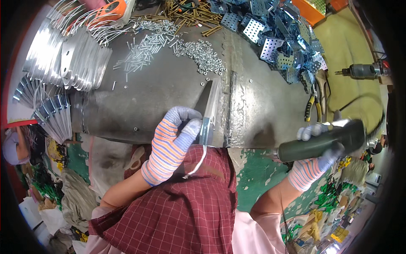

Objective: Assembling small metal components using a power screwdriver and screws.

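My left hand (175, 139) is pinching a metal plate (213, 99), probably to steady it, my right hand (319, 163) gripping a dark tool (302, 147).

- The left hand (173, 137), in a striped glove, grips the near end of a thin metal plate (211, 103), tilted nearly edge-on above the tabletop (148, 103).
- A white wire (198, 165) hangs from that end.
- The right hand (315, 164), gloved alike, holds a dark green cylindrical tool (304, 147), its far end blurred.
- Loose screws (146, 51) lie beside a heap of nuts (205, 57), with brass-coloured rods (196, 19) behind.
- Perforated metal pieces (270, 48) pile up at far right, near yellow-handled pliers (310, 109).
- Silvery plates (82, 63) stand bunched at left.
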A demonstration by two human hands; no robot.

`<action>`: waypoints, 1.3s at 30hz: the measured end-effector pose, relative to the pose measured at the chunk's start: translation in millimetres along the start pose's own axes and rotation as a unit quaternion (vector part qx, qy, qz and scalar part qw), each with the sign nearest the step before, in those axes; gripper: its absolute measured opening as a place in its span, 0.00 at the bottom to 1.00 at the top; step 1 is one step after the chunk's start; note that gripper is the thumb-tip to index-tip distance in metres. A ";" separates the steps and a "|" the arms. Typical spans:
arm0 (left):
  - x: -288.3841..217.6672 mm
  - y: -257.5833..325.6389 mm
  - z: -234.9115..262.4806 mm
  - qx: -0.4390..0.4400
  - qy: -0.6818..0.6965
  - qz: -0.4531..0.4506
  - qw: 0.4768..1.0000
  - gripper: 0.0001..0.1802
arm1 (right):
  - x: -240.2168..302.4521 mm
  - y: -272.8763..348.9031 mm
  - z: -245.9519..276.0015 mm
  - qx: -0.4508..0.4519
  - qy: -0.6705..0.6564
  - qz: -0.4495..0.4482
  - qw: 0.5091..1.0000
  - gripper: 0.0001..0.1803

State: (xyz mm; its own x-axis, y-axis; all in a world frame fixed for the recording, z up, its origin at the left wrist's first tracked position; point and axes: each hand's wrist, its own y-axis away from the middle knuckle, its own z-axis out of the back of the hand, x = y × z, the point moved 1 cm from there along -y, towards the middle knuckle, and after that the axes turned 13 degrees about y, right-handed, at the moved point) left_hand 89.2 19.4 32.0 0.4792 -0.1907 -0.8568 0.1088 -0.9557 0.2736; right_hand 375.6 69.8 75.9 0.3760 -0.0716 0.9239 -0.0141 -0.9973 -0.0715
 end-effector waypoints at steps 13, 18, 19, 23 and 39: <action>1.5 24.8 28.3 0.043 0.158 0.101 0.981 0.22 | -37.5 -23.4 -15.7 0.014 0.885 0.083 0.457 0.38; 3.6 27.0 29.9 0.038 0.161 0.119 0.979 0.27 | -44.5 12.8 -81.3 0.046 0.451 -0.041 0.890 0.17; 3.0 25.5 28.6 0.038 0.162 0.119 0.979 0.27 | -55.7 11.2 -91.8 0.152 0.469 0.047 0.869 0.16; 1.6 21.8 26.5 0.061 0.122 0.062 0.989 0.27 | -87.6 6.0 -126.0 0.225 0.363 -0.110 0.898 0.12; 8.1 12.1 41.5 0.092 0.053 0.006 0.994 0.31 | -82.9 -26.7 -146.5 0.277 0.468 -0.001 0.839 0.08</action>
State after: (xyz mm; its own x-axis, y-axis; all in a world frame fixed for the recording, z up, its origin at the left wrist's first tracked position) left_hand 58.3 -3.0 10.2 0.5699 -0.1862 -0.8004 -0.0536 -0.9803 0.1899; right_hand 209.1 100.3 56.3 -0.5205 -0.3081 0.7963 0.5159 -0.8566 0.0059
